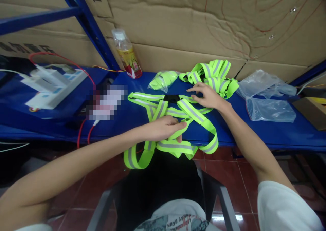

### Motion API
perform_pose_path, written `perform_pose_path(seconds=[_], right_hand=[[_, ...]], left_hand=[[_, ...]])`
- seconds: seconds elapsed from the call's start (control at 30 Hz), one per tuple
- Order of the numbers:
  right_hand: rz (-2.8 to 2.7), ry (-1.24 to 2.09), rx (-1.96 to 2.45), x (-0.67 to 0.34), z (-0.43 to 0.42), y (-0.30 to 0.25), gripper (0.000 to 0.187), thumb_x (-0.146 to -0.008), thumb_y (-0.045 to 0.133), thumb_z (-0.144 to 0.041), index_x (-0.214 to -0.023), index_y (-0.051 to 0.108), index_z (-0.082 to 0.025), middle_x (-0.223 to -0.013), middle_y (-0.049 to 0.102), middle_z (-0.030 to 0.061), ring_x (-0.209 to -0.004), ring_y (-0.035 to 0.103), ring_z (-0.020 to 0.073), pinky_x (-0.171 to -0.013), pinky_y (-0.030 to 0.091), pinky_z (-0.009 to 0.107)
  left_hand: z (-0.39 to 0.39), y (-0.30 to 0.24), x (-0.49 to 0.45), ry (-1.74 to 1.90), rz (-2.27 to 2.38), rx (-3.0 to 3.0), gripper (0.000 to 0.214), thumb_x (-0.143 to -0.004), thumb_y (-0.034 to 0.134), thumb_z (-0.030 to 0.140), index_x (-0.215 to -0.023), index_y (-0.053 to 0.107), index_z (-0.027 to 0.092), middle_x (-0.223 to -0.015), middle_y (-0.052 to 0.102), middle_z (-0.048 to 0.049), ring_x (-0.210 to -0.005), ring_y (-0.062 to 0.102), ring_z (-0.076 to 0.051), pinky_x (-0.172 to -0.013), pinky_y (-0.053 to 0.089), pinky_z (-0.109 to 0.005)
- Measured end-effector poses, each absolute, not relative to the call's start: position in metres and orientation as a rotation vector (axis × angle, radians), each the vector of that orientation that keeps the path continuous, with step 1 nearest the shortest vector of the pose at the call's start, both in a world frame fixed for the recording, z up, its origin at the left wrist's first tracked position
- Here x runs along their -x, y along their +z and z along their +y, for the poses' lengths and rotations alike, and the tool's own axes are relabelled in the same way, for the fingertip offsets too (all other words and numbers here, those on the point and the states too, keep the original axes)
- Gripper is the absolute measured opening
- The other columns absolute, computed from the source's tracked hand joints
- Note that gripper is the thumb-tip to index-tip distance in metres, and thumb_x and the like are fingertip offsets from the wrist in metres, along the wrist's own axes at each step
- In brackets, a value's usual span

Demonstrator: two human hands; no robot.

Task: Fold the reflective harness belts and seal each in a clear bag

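Left hand (166, 126) pinches a strap of reflective harness (192, 111), draped over desk (225, 131) front edge. Right hand (207, 96) released, fingers loosely spread, beside strap bundle (212, 75) near back edge.

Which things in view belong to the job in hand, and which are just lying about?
Job in hand, it seems:
yellow-green strap harness, left hand holding it, right hand near
probably strap heap, bagged bundle, clear bags

Lying about, apparently:
drink bottle
power strip
cardboard box
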State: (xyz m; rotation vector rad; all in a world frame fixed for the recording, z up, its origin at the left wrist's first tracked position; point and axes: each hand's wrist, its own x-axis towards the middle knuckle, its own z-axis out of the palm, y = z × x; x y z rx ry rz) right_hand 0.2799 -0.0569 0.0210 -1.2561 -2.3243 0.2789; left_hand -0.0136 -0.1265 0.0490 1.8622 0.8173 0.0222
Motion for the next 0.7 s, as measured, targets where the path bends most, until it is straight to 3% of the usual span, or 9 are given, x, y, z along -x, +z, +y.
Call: perform_pose_path(seconds=[0.13, 0.23, 0.33, 0.47, 0.6, 0.7], right_hand=[[-2.428, 0.268, 1.231, -0.288, -0.054, 0.016, 0.064, -0.087, 0.076, -0.041, -0.147, 0.071, -0.018, -0.136, 0.072, 0.0175, -0.120, 0.068, 0.0362, -0.105, 0.053, 0.050], [-2.442, 0.340, 1.336, -0.288, -0.053, 0.015, 0.063, -0.088, 0.078, -0.042, -0.145, 0.073, -0.016, -0.114, 0.079, 0.0144, -0.097, 0.072, 0.0306, -0.088, 0.055, 0.042], [-2.436, 0.389, 1.435, -0.285, -0.054, 0.018, 0.051, -0.091, 0.075, -0.037, -0.137, 0.078, -0.016, -0.084, 0.076, 0.0053, -0.073, 0.066, 0.0219, -0.072, 0.047, 0.034], [-2.434, 0.405, 1.478, -0.283, -0.059, 0.023, 0.048, -0.091, 0.077, -0.047, -0.126, 0.082, -0.017, -0.081, 0.074, 0.0039, -0.068, 0.063, 0.0193, -0.066, 0.041, 0.032], [-2.396, 0.483, 1.474, -0.281, -0.063, 0.025, 0.054, -0.083, 0.082, -0.048, -0.127, 0.080, -0.016, -0.087, 0.075, 0.0051, -0.072, 0.064, 0.0198, -0.067, 0.043, 0.032], [-2.349, 0.654, 1.466, -0.278, -0.065, 0.025, 0.054, -0.087, 0.078, -0.053, -0.125, 0.079, -0.016, -0.074, 0.068, 0.0002, -0.063, 0.057, 0.0169, -0.062, 0.039, 0.031]], left_hand=[[-0.117, 0.042, 0.009, 0.081, 0.762, -2.007, 0.042, -0.100, 0.059, 0.050, -0.072, 0.060, 0.020, -0.063, 0.045, 0.0027, -0.057, 0.041, -0.013, -0.055, 0.030, -0.029], [-0.112, 0.039, 0.009, 0.089, 0.684, -2.079, 0.026, -0.098, 0.061, 0.041, -0.082, 0.064, 0.020, -0.076, 0.062, 0.0004, -0.065, 0.054, -0.015, -0.060, 0.040, -0.028], [-0.110, 0.036, 0.010, 0.196, 0.623, -2.221, 0.019, -0.096, 0.063, 0.037, -0.093, 0.073, 0.021, -0.104, 0.076, -0.0064, -0.094, 0.070, -0.022, -0.079, 0.052, -0.033], [-0.106, 0.030, 0.011, 0.314, 0.650, -2.393, 0.016, -0.095, 0.065, 0.034, -0.094, 0.075, 0.022, -0.136, 0.072, -0.0114, -0.126, 0.067, -0.030, -0.109, 0.051, -0.047], [-0.104, 0.027, 0.009, 0.255, 0.658, -2.460, 0.015, -0.097, 0.062, 0.033, -0.093, 0.072, 0.022, -0.142, 0.068, -0.0118, -0.134, 0.063, -0.032, -0.112, 0.050, -0.048], [-0.106, 0.025, 0.008, 0.248, 0.651, -2.506, 0.012, -0.096, 0.062, 0.029, -0.092, 0.070, 0.022, -0.143, 0.065, -0.0122, -0.135, 0.062, -0.032, -0.113, 0.050, -0.049]])
